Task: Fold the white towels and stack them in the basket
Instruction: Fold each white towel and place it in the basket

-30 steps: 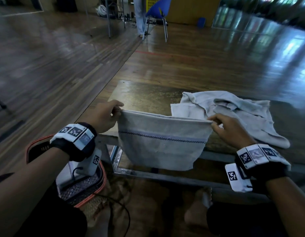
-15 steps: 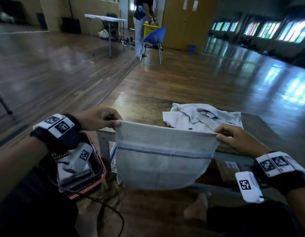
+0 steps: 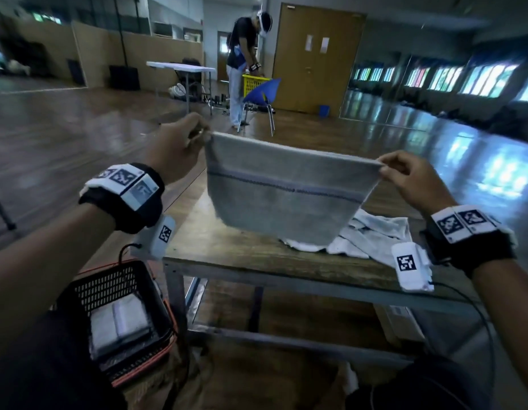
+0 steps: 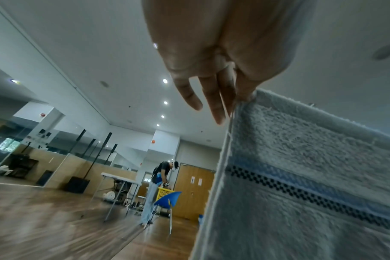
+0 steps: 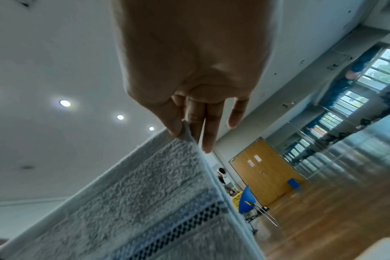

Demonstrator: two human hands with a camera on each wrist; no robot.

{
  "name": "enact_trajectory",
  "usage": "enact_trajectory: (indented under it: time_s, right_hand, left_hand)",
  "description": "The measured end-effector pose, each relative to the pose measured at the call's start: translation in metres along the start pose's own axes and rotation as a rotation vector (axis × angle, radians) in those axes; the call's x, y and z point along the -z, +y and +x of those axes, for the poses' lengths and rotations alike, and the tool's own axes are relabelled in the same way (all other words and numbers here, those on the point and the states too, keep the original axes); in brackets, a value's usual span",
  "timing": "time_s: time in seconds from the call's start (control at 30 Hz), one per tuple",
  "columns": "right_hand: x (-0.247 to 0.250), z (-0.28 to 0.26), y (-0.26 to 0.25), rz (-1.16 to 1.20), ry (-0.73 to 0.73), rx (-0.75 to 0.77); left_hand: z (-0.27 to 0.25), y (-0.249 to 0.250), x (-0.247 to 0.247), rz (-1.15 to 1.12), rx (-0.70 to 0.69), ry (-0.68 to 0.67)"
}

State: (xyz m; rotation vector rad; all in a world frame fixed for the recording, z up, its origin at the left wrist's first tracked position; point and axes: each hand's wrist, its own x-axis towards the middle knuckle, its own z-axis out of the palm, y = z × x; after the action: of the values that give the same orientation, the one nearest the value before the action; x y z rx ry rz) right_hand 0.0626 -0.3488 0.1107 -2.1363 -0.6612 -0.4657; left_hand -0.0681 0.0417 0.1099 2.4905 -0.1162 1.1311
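Wooden table [image 3: 227, 250] is the workspace, with the unfolded pile [image 3: 372, 235] heaped on its right side. I'm holding 1 towel [image 3: 283, 196] up above it, my left hand [image 3: 174, 149] and right hand [image 3: 404, 176] each pinching a top corner. Mid-fold, I'd say; next it probably needs laying flat and halving, then into the basket [image 3: 115, 288] near left, where 1 folded towel [image 3: 118, 324] sits.

Each bare forearm wears a black wrist strap [image 3: 138, 202] topped with white square-patterned marker tags [image 3: 460, 221]. A white tagged camera pod [image 3: 410, 266] hangs beneath each wrist at 6 o'clock, trailing a thin black cable [image 3: 463, 297].
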Motion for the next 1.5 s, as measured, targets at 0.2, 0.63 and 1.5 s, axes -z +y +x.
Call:
enact_trajectory:
  time_s: [0.2,0.63,1.5]
  right_hand:
    - [-0.028,-0.032,0.021,-0.006,-0.127,-0.038]
    - [-0.128,-0.103,0.147,-0.104,-0.543,-0.331]
    - [-0.159,-0.085,0.158,-0.405,-0.652,-0.244]
  left_hand:
    - [-0.04,-0.024,-0.026,-0.039,-0.087,-0.151]
    - [-0.141,-0.097,-0.155,0.168,0.137,-1.012]
    - [-0.11,-0.108,-0.184,0.185,0.122,-1.092]
